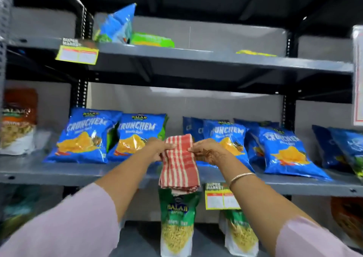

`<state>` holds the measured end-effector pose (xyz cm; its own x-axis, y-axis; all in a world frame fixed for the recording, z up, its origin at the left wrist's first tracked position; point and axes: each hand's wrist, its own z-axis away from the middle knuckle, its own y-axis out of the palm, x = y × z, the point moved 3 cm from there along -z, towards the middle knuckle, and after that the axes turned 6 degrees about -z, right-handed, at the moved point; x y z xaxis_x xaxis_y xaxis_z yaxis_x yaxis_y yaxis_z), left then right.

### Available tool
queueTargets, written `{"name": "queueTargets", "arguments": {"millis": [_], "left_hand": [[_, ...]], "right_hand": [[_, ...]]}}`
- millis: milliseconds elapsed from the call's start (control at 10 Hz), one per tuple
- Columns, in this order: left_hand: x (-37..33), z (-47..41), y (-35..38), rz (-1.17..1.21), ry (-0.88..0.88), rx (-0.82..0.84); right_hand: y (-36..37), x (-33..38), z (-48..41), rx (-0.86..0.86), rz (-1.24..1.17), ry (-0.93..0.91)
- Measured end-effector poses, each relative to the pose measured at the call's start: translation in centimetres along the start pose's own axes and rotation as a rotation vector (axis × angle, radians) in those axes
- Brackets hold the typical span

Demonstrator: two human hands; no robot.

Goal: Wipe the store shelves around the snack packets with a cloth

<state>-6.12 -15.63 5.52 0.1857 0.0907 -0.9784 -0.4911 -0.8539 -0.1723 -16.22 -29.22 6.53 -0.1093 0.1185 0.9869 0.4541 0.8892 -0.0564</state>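
Note:
A folded red-and-cream striped cloth (pixel 179 162) hangs in front of the middle shelf (pixel 59 171), held at its upper part from both sides. My left hand (pixel 156 148) pinches its left edge and my right hand (pixel 211 152) pinches its right edge. Blue snack packets (pixel 84 137) stand on the middle shelf on the left, and more blue packets (pixel 282 148) on the right. The cloth sits in the gap between the two groups. The cloth's lower end hangs past the shelf's front edge.
The upper shelf (pixel 216 58) carries a blue packet (pixel 117 24) and flat green packets (pixel 151 39). Green packets (pixel 177 223) stand on the lower shelf below the cloth. Yellow price tags (pixel 77 54) hang from shelf edges. An orange packet (pixel 18 119) stands far left.

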Motion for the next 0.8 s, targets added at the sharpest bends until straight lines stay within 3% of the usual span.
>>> {"name": "queueTargets", "arguments": {"millis": [100, 200, 400, 500, 600, 700, 800], "left_hand": [[3.7, -10.2, 0.5, -0.038, 0.033, -0.160], [3.1, -8.1, 2.1, -0.251, 0.013, -0.264], [3.8, -5.9, 3.6, -0.644, -0.007, -0.270], [4.6, -6.6, 3.4, -0.744, -0.041, -0.264], [3.3, -5.9, 3.0, -0.914, 0.043, -0.377], [0.6, -4.2, 2.2, -1.238, 0.366, -0.664], [-1.4, -3.4, 2.5, -1.379, 0.665, -0.798]], "right_hand": [[-0.7, -1.8, -2.7, -0.152, -0.023, 0.047], [-1.6, -3.6, -5.1, -0.286, 0.014, 0.059], [-1.6, -5.9, -7.7, -0.257, 0.479, -0.027], [-1.1, -5.3, -7.1, -0.283, 0.686, -0.166], [-0.5, -1.4, -3.7, -0.254, 0.368, -0.312], [0.2, 5.9, 3.4, -0.064, -0.114, -0.570], [-1.2, 11.9, 13.7, 0.175, -0.380, -0.842]]}}
